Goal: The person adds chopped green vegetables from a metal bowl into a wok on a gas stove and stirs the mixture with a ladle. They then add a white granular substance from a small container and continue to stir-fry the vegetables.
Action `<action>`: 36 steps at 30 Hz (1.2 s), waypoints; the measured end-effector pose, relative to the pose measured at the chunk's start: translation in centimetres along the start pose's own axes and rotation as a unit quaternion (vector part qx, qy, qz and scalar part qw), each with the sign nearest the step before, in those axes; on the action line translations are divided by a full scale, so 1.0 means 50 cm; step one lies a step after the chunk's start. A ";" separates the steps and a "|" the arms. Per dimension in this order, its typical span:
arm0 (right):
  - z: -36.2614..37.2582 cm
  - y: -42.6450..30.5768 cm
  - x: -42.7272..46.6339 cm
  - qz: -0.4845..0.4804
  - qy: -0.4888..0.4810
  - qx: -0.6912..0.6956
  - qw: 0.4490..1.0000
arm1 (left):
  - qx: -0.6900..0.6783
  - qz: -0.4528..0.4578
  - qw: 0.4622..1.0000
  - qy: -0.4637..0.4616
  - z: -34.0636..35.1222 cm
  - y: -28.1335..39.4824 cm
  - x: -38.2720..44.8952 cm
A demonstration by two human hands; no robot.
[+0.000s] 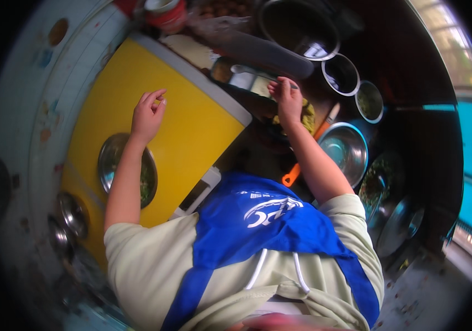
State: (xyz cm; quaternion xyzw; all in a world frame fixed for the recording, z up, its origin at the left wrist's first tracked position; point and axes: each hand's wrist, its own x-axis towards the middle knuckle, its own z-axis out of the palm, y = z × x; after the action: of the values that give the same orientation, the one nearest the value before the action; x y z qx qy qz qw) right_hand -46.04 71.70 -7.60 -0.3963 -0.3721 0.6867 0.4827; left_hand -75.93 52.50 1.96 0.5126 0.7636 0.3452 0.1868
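Note:
My left hand point(148, 115) is raised over a yellow tabletop point(186, 111), its fingers loosely curled with nothing seen in them. Partly behind my left forearm stands a metal bowl point(149, 182) with chopped greens. My right hand point(287, 97) grips the dark handle of a spoon point(242, 69), whose bowl end lies over a seasoning tray point(242, 80) with compartments of white and brown contents. Just behind my right wrist lies something yellow and dark point(308, 118), which I cannot identify. A brush with an orange handle point(292, 176) lies beside my right forearm, partly hidden by it.
At the right stand a steel bowl point(354, 153), several round pots point(341, 74) and a dish of chopped food point(374, 180). A large pan point(298, 25) is at the top, near a red container point(167, 16). Small metal bowls point(72, 215) sit at the table's lower left.

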 end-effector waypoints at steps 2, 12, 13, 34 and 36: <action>0.012 0.033 -0.017 0.018 -0.017 0.001 1.000 | 0.023 -0.024 0.999 0.039 -0.060 -0.032 -0.078; -0.003 0.072 -0.120 0.040 -0.038 0.007 0.998 | 0.079 -0.274 0.894 0.347 -0.307 -0.247 -0.535; -0.008 0.070 -0.123 0.058 -0.026 0.006 0.998 | 0.085 -0.301 0.884 0.347 -0.313 -0.263 -0.572; -0.112 -0.089 -0.162 0.138 -0.002 0.036 0.990 | -0.514 -0.406 0.698 0.290 -0.103 -0.274 -0.688; -0.204 -0.154 -0.157 0.113 -0.032 -0.014 0.993 | -0.569 -0.375 0.692 0.238 -0.058 -0.260 -0.593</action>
State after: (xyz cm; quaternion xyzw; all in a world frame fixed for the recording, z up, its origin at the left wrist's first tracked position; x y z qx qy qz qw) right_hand -32.25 67.49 -3.43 -0.4202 -0.3493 0.7443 0.3840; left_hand -74.28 21.41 -7.44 -0.1203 0.5687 0.7253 0.3687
